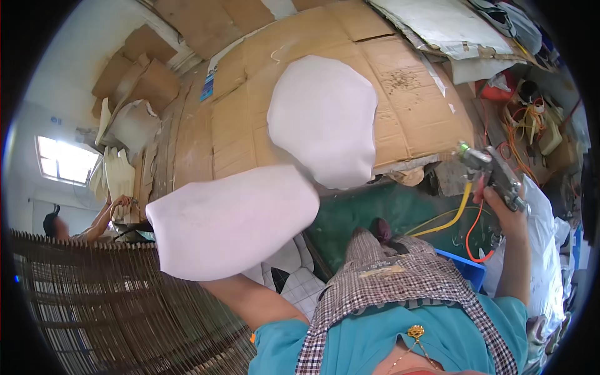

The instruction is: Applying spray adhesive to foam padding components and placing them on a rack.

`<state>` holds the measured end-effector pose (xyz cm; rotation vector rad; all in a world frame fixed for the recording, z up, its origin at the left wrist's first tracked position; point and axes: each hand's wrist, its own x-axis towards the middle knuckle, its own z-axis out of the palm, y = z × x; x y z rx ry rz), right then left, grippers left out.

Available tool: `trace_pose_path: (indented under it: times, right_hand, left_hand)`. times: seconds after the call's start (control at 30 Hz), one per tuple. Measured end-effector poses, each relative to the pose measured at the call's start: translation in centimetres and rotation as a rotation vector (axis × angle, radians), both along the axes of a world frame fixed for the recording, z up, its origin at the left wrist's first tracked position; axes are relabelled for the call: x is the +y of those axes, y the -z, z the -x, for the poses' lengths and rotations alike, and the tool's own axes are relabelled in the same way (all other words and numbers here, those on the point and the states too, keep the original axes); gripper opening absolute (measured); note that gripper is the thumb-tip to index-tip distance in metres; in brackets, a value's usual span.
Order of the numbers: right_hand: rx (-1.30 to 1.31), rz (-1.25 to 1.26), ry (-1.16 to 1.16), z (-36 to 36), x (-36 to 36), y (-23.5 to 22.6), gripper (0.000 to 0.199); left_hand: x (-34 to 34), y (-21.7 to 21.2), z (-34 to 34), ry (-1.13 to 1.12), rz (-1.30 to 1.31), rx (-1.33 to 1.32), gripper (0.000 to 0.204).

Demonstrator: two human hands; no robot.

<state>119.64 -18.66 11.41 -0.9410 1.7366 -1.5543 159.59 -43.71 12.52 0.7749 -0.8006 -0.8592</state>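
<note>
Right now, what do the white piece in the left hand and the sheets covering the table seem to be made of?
The white piece looks like soft foam: matte, thick-edged, slightly curved as held; the left hand itself is hidden behind it. A second white piece looks the same. The sheets look like brown corrugated cardboard: dull, creased, with flap seams. The right hand holds a spray gun, apparently metal.

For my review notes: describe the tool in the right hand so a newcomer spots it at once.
Start at the cardboard-covered bench and go to its lower right edge. There the right hand grips a grey metal spray gun. Unlike the white foam pieces nearby, it has a green tip and trails yellow and orange hoses.
</note>
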Motion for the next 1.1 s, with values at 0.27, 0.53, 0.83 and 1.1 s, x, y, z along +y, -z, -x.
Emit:
trace_pose_path:
  times: [0.27,0.53,0.83,1.1]
  right_hand:
    - [0.009,-0.068,-0.309,-1.7,3.8,-0.9,0.050]
    - [0.019,-0.024,0.012,-3.0,2.7,0.5,0.043]
    - [0.120,-0.055,0.065,-3.1,5.1,-0.4,0.049]
    - [-0.068,-0.084,-0.299,-5.2,4.7,-0.6,0.051]
  left_hand:
    - [8.8,2.8,-2.3,-0.124,-0.027,-0.071,0.039]
    - [6.7,1.9,-7.9,-0.211,-0.056,-0.132,0.038]
    - [7.8,-0.3,-4.4,-0.135,-0.201,0.067,0.033]
    - [7.3,0.2,-4.9,-0.123,-0.259,0.086,0.030]
